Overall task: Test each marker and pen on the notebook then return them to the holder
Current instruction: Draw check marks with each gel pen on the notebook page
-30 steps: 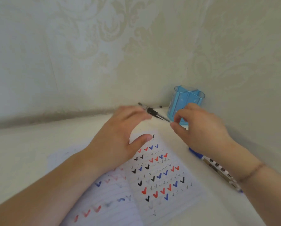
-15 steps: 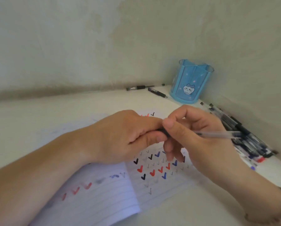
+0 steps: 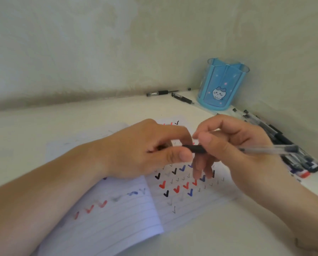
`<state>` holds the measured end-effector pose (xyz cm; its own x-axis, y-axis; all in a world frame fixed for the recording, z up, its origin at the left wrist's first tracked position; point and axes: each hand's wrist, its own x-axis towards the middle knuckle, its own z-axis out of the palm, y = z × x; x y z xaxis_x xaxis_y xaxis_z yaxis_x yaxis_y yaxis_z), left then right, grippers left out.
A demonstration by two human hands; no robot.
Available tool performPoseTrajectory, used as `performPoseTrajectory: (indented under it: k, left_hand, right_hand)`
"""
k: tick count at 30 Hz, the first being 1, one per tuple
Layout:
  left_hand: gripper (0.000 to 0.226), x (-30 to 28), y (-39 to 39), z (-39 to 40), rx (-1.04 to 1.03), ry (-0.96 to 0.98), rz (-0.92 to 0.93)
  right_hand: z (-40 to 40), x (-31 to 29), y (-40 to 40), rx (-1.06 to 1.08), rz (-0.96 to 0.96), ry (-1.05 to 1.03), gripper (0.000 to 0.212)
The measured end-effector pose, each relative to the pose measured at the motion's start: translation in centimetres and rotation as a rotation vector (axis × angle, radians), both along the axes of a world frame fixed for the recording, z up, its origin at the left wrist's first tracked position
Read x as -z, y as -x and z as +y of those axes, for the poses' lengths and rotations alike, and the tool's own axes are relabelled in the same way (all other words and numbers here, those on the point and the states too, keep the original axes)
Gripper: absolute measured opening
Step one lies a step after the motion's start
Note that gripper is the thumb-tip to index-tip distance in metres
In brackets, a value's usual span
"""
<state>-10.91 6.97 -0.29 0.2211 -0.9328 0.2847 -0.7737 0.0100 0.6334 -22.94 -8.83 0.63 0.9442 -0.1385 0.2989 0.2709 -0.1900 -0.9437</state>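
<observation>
Right hand (image 3: 246, 150) grips clear gel pen (image 3: 261, 150) over open notebook (image 3: 102, 217); left hand (image 3: 145, 152) pinches black cap end. Risk: cap jerks free, nib smears page or fingers. Blue holder (image 3: 222, 85) stands apart, in table corner.

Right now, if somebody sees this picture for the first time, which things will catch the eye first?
First, the two hands at the centre: the right hand holds a clear pen while the left hand pinches its dark tip end. Below them lies the open notebook, full of red, blue and black ticks. The blue holder stands in the back corner.
</observation>
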Motion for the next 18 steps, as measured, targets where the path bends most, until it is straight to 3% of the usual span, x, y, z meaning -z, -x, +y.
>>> performPoseTrajectory:
  k: [2,5,7,10,12,14,18]
  left_hand:
    - [0.051,0.1,-0.6,0.4,-0.083,0.046,0.052]
    - [0.021,0.1,-1.5,0.5,-0.209,0.205,0.185]
    - [0.017,0.1,-1.6,0.1,-0.269,0.261,0.151]
    - [0.015,0.3,-1.4,-0.1,-0.275,0.221,-0.004]
    - [0.024,0.4,-1.4,-0.1,-0.272,0.169,-0.034]
    - [0.029,0.2,-1.2,0.0,-0.274,0.149,-0.009]
    - [0.023,-0.1,-0.9,0.0,-0.287,0.138,0.128]
  right_hand:
    - [-0.4,-0.3,0.1,-0.03,0.01,-0.051,0.015]
    - [-0.1,-0.1,0.6,-0.057,0.029,-0.057,0.03]
    - [0.5,0.6,0.9,-0.055,0.093,0.002,0.031]
    - [1.1,1.0,1.3,-0.102,0.192,0.078,0.018]
    - [1.2,0.9,1.3,-0.035,0.185,0.098,0.026]
    - [1.2,1.1,1.1,0.039,0.172,0.151,0.039]
    - [1.3,1.5,0.8,0.052,0.176,0.216,0.04]
